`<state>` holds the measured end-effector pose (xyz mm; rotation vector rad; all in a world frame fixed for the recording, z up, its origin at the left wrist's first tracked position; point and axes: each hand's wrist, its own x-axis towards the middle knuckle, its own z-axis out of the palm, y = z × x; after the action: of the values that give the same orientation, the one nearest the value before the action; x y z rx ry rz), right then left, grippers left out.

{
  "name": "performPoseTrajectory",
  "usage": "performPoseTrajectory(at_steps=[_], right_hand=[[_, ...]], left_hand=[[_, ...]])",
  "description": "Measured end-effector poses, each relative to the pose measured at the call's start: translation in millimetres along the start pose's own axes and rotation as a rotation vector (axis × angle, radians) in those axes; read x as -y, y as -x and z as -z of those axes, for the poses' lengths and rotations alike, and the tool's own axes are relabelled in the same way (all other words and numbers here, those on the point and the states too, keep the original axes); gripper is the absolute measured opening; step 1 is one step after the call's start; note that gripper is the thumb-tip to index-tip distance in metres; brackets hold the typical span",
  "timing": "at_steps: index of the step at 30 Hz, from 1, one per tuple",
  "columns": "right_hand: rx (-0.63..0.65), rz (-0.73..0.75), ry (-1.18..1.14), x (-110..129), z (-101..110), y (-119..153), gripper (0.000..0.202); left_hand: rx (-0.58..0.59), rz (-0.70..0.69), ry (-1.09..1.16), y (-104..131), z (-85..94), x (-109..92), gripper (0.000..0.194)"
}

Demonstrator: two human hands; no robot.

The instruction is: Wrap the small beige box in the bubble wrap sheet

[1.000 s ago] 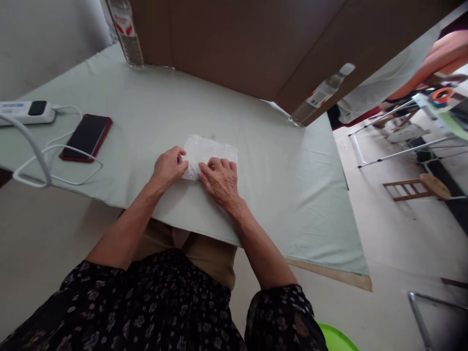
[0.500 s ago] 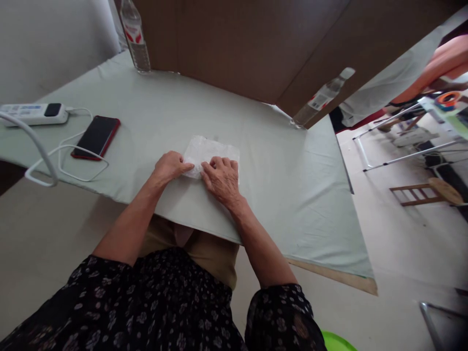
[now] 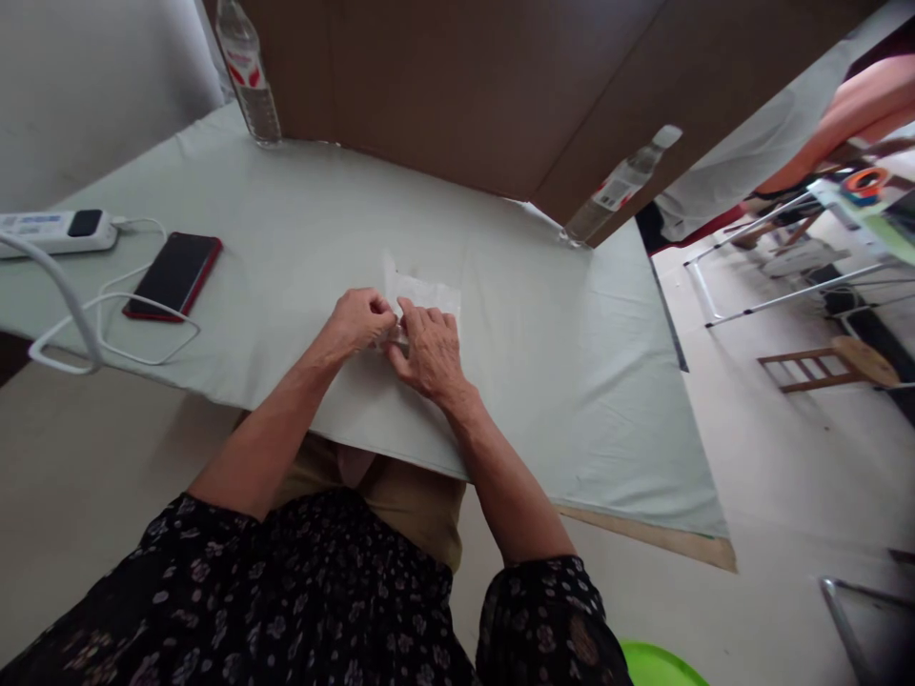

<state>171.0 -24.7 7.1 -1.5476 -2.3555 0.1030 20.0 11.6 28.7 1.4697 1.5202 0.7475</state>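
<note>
A small, crinkled sheet of translucent white plastic (image 3: 429,292) lies on the cloth-covered table (image 3: 529,381) before me. Its left side is lifted and folded inward, with a corner standing up. My left hand (image 3: 363,319) is closed in a pinch on that folded left edge. Over the sheet's front right part, my right hand (image 3: 431,354) lies palm down with fingers stretched out, pressing it to the table. Its thumb and index finger nearly touch the left fingertips. Both hands hide much of the sheet's near side.
A phone (image 3: 175,274) with a white cable and a power strip (image 3: 61,232) lie on the left. Two water bottles, one upright (image 3: 252,86) and one leaning (image 3: 619,191), stand by a brown cardboard panel (image 3: 457,86). Right, beyond the table, is a wooden stool (image 3: 862,360).
My left hand has moved right, bringing the sheet's left side inward, and its fingers have closed. My right hand stays on the sheet with little movement. The view has shifted slightly.
</note>
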Motion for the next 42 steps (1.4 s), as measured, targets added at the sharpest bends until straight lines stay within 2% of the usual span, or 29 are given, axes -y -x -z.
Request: performPoseTrajectory(at_steps=[5, 9, 11, 15, 18, 20, 24, 28, 31, 35, 39, 42], right_hand=[[-0.017, 0.013, -0.175, -12, 4, 5, 0.067], [-0.084, 0.004, -0.260, -18, 2, 6, 0.056], [-0.108, -0.006, -0.298, -20, 1, 5, 0.051], [-0.212, -0.031, -0.348, -30, 8, 6, 0.039], [-0.326, -0.163, -0.326, -46, 17, 17, 0.028], [-0.318, -0.311, -0.333, -57, 22, 29, 0.027], [-0.109, -0.575, -0.365, -72, 21, 51, 0.054], [-0.017, -0.624, -0.470, -73, 10, 49, 0.080], [-0.041, -0.605, -0.560, -71, 0, 35, 0.085], [-0.149, -0.556, -0.604, -63, -11, 20, 0.079], [-0.250, -0.492, -0.640, -48, -11, 17, 0.066], [-0.258, -0.448, -0.667, -35, -9, 15, 0.060]], left_hand=[[0.224, -0.104, 0.013, 3, 10.3, 0, 0.019], [0.309, -0.166, -0.040, 4, 18.5, 2, 0.033], [0.282, -0.219, -0.143, 4, 14.6, 3, 0.033], [0.053, -0.440, -0.418, 7, -3.1, 12, 0.022], [-0.024, -0.557, -0.472, 7, -11.9, 21, 0.021], [-0.017, -0.590, -0.466, 6, -13.5, 25, 0.024], [0.016, -0.597, -0.472, 6, -14.3, 28, 0.024], [0.003, -0.557, -0.506, 13, -17.8, 25, 0.017], [-0.001, -0.532, -0.528, 16, -20.0, 23, 0.016], [0.004, -0.506, -0.557, 15, -19.6, 21, 0.015], [0.065, -0.456, -0.574, 11, -16.8, 16, 0.017], [0.096, -0.426, -0.571, 10, -16.4, 12, 0.015]])
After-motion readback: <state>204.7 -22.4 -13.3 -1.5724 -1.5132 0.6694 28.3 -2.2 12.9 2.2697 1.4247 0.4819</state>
